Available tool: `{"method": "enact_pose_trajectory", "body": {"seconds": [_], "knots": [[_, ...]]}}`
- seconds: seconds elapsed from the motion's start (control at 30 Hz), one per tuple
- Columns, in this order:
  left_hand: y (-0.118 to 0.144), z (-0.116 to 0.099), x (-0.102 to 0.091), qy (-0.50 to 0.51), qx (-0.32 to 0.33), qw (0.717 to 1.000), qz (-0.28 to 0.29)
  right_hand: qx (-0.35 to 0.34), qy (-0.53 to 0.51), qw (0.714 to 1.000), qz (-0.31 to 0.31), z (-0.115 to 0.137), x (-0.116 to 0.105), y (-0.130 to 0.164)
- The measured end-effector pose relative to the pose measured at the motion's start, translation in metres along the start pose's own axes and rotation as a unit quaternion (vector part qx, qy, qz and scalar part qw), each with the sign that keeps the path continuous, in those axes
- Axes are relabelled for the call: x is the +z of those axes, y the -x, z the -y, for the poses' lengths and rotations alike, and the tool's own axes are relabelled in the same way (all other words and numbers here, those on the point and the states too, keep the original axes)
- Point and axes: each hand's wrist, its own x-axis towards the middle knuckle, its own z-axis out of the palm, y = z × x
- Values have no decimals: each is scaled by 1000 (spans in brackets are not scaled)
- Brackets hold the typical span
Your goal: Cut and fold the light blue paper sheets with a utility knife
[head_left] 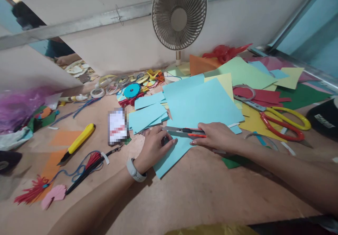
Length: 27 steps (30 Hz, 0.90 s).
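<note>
My right hand (215, 137) grips a cutter knife (196, 132) with red-orange trim, its long blade pointing left toward my other hand. The blade lies along the upper edge of a light blue paper sheet (173, 157) on the table. My left hand (155, 145), a pale watch on its wrist, is curled at the sheet's left side, thumb on the paper, holding it down. What lies under its curled fingers is partly hidden. Just beyond the hands, a larger blue sheet (200, 103) and a stack of smaller blue pieces (146, 118) lie on the table.
To the left are a yellow cutter (77, 143), a red tassel (34, 189), a black pen (84, 173) and a partly blurred white card (117, 126). Scissors (282, 122) with red and yellow handles lie right. Behind stand a fan (179, 18) and tape rolls (97, 93). A person (63, 52) appears through the gap.
</note>
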Motion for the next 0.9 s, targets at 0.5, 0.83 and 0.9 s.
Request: {"method": "enact_pose_trajectory", "body": {"seconds": [0.5,0.83,0.9], "knots": [[19,-28,-20,-262,258,917,156,-37,-28,999,-18,-5,-2,0],[19,-36,-26,-317,285,891,154,-49,-37,998,-24,-8,1,-2],[26,-36,-26,-324,287,889,145,-49,-37,998,-25,-9,2,-2]]}}
